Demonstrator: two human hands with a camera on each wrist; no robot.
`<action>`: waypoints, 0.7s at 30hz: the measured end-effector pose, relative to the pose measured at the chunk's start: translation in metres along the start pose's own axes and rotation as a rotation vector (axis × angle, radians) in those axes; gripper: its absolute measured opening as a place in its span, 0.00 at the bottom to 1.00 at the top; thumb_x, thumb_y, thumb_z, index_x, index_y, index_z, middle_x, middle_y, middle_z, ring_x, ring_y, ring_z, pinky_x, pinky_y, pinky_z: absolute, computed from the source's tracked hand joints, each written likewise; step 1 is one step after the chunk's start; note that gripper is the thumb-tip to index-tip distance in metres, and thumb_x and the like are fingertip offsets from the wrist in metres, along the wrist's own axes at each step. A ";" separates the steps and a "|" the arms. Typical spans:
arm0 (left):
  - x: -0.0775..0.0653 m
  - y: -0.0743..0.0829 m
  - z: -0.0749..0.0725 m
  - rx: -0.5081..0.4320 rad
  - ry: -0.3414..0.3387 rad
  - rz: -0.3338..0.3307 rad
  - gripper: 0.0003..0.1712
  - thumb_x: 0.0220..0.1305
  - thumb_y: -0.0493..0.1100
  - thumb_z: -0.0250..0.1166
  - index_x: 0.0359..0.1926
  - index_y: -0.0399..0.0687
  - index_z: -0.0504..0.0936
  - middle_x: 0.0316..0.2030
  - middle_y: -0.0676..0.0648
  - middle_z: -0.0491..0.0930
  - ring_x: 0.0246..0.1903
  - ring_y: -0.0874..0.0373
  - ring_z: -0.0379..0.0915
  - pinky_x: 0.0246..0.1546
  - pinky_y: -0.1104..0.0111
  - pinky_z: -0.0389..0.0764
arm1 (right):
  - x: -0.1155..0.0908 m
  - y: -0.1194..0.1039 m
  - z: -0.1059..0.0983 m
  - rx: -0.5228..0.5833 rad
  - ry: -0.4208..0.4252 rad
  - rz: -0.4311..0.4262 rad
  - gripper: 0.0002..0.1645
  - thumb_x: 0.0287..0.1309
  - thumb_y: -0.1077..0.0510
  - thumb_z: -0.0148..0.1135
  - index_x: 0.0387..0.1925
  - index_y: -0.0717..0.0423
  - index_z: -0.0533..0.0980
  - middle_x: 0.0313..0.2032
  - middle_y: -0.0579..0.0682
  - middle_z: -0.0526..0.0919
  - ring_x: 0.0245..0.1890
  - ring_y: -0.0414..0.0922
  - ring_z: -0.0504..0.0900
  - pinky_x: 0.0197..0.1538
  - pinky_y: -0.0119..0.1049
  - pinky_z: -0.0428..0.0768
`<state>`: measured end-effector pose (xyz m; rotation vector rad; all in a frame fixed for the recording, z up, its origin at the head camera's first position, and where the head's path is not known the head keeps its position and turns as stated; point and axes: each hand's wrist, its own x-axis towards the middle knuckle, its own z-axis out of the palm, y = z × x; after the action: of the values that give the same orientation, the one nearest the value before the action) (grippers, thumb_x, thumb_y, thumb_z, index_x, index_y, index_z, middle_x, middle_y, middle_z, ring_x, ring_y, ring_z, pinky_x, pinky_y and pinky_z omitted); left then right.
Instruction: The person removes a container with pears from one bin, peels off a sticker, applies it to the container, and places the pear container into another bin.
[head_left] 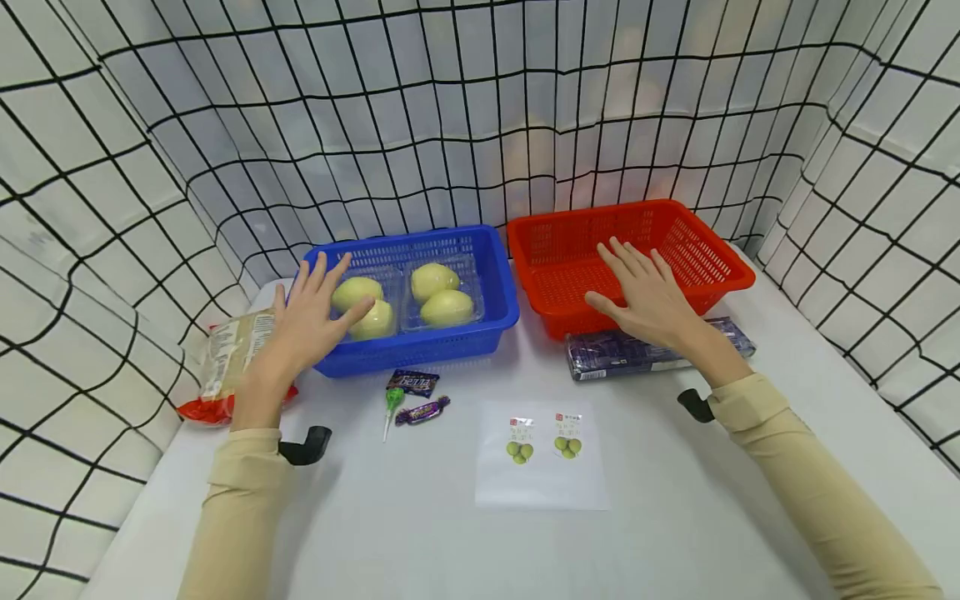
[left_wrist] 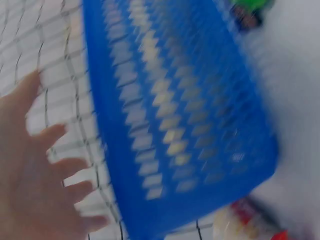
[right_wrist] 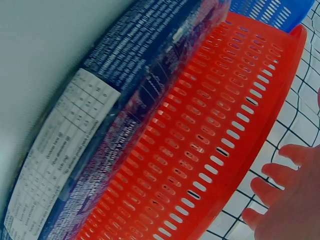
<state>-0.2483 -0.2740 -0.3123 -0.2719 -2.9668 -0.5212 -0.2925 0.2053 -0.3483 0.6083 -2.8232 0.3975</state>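
My left hand (head_left: 306, 321), fingers spread and straight, hovers over the left end of a blue basket (head_left: 420, 340). Inside that basket sit two clear plastic trays, each with two pale yellow-green fruits (head_left: 447, 307). My right hand (head_left: 645, 296) is held over the front of a red basket (head_left: 547, 250), its fingers also extended, gripping nothing. A dark blue printed package (head_left: 611, 354) lies against the red basket's front, partly hidden below the right hand. Both wrist views show outstretched fingers beside the baskets; the left one is blurred.
A white sheet (head_left: 540, 487) with two printed fruit labels lies mid-table. Left of it are a green lollipop (head_left: 393, 398), a purple wrapped candy (head_left: 422, 412) and a dark candy bar (head_left: 412, 382). A red-and-tan bag (head_left: 225, 358) leans near the black netting at left.
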 end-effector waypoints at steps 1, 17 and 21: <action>-0.001 -0.005 -0.004 -0.011 -0.033 -0.004 0.52 0.71 0.76 0.47 0.84 0.62 0.36 0.83 0.41 0.25 0.81 0.34 0.17 0.73 0.27 0.23 | 0.000 -0.001 0.000 0.000 -0.008 0.003 0.53 0.69 0.30 0.50 0.83 0.50 0.46 0.83 0.57 0.46 0.83 0.60 0.45 0.83 0.62 0.35; 0.001 -0.033 -0.001 -0.017 -0.328 -0.114 0.71 0.60 0.82 0.55 0.82 0.50 0.26 0.75 0.17 0.22 0.75 0.17 0.19 0.69 0.21 0.37 | 0.023 -0.026 -0.001 0.037 -0.102 -0.023 0.46 0.70 0.35 0.54 0.80 0.53 0.57 0.81 0.60 0.55 0.82 0.61 0.51 0.83 0.64 0.41; 0.001 -0.034 -0.004 -0.004 -0.341 -0.134 0.71 0.61 0.82 0.54 0.82 0.50 0.25 0.75 0.18 0.19 0.75 0.19 0.17 0.70 0.22 0.35 | 0.051 -0.051 -0.009 0.056 -0.159 -0.070 0.46 0.70 0.34 0.54 0.80 0.49 0.56 0.80 0.58 0.57 0.81 0.60 0.53 0.82 0.64 0.45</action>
<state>-0.2561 -0.3068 -0.3200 -0.1786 -3.3335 -0.5435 -0.3143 0.1450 -0.3155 0.7801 -2.9385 0.4342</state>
